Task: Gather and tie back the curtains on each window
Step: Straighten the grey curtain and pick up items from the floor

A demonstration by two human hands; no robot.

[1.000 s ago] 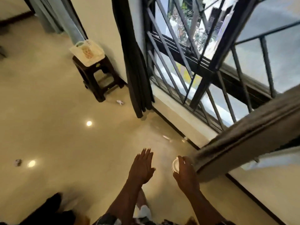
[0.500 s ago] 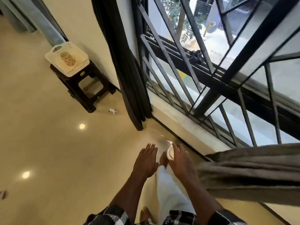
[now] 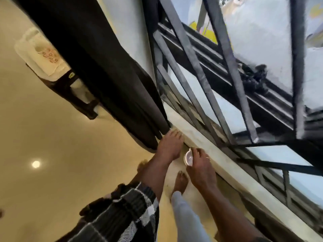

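At the foot of the window grille [image 3: 197, 70], both hands close on the dark curtain [image 3: 104, 75].
The left hand [image 3: 170, 145] lies with fingers fairly straight against the curtain's lower edge, touching but not gripping. The right hand [image 3: 199, 169] pinches a small white round thing [image 3: 188, 158] (blur hides what it is). The curtain hangs bunched beside the grille, with a stool [image 3: 82, 102] and basket [image 3: 35, 49] behind it. The likely risk: with only one hand free, heavy folds could slip during gathering and leave a loose bundle.
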